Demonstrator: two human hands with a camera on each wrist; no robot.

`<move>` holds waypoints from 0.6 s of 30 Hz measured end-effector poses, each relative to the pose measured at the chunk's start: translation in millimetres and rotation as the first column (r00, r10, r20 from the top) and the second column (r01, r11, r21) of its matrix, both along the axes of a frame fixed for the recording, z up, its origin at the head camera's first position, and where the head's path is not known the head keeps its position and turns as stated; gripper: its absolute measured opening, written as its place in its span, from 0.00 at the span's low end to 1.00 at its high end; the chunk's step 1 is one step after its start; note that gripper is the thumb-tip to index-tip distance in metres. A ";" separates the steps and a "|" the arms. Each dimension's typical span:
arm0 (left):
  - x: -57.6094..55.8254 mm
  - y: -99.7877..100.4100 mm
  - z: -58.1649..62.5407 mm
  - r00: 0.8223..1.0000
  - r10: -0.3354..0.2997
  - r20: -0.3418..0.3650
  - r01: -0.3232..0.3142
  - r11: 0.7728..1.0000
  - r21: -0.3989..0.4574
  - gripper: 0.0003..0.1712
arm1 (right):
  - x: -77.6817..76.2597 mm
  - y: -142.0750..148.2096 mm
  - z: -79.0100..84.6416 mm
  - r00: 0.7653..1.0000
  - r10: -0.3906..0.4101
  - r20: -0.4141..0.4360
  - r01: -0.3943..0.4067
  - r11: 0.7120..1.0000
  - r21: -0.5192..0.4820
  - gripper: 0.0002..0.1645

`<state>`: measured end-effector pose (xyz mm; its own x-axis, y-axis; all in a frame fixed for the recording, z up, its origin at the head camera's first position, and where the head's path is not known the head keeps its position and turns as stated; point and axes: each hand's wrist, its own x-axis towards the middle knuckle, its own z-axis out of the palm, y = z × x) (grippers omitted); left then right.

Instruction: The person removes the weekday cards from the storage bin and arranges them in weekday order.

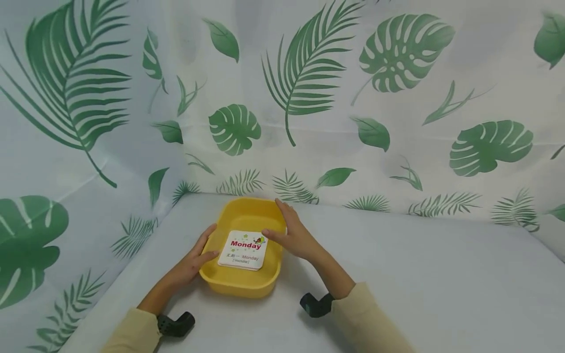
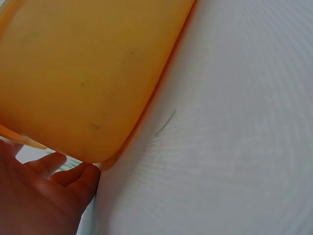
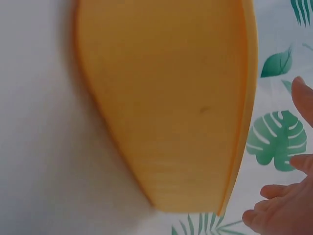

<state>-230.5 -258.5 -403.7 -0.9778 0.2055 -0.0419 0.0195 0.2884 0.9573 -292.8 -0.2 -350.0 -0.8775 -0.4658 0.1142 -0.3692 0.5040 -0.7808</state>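
Note:
A yellow plastic basin [image 1: 243, 290] with rounded corners stands on the white table. Inside it lies a small stack of white cards [image 1: 242, 250], the top one printed "Monday" in red with a small coloured picture. My left hand [image 1: 190, 264] grips the basin's left side, thumb over the rim and fingers along the outside; in the left wrist view its fingertips [image 2: 90, 171] are right at the basin wall. My right hand [image 1: 297, 238] is at the right rim, its thumb reaching over the basin's inside. The right wrist view shows its fingers [image 3: 274, 191] spread, apart from the wall.
White cloth with green leaf prints [image 1: 309, 88] hangs behind the table and along its left side. The white tabletop [image 1: 423, 279] extends to the right of the basin. A black wrist device [image 1: 176, 324] sits at each cuff.

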 end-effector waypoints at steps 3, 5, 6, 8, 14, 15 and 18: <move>-1.3 0.5 0.3 1.000 0.004 0.003 -0.004 1.000 0.005 0.39 | -5.9 -12.0 2.8 1.000 0.007 -0.013 -0.008 0.998 -0.060 0.50; -1.0 0.0 -0.1 1.000 0.007 0.007 -0.007 1.000 0.005 0.39 | -7.5 -18.7 3.2 1.000 0.000 -0.014 -0.002 0.997 -0.082 0.50; -1.0 -0.2 0.1 1.000 0.010 0.007 -0.010 1.000 0.005 0.38 | -8.2 -21.9 3.6 1.000 -0.003 -0.012 0.002 0.996 -0.089 0.50; -1.4 -0.8 0.7 1.000 0.011 0.009 -0.011 1.000 0.013 0.38 | -9.2 -28.5 4.0 1.000 -0.007 0.004 0.007 0.996 -0.092 0.51; -3.7 -0.9 -0.8 1.000 0.008 0.024 -0.008 1.000 0.016 0.41 | -12.8 -50.6 -3.8 0.997 -0.058 0.051 0.051 0.991 0.126 0.53; -4.0 -0.9 -1.4 1.000 0.006 0.022 -0.007 1.000 0.013 0.41 | -13.3 -53.9 -5.4 0.997 -0.062 0.056 0.050 0.980 0.191 0.54; -4.1 -1.2 -2.5 1.000 -0.006 0.013 0.006 1.000 0.023 0.42 | -14.0 -61.5 -9.1 0.998 -0.047 0.051 0.024 0.922 0.386 0.58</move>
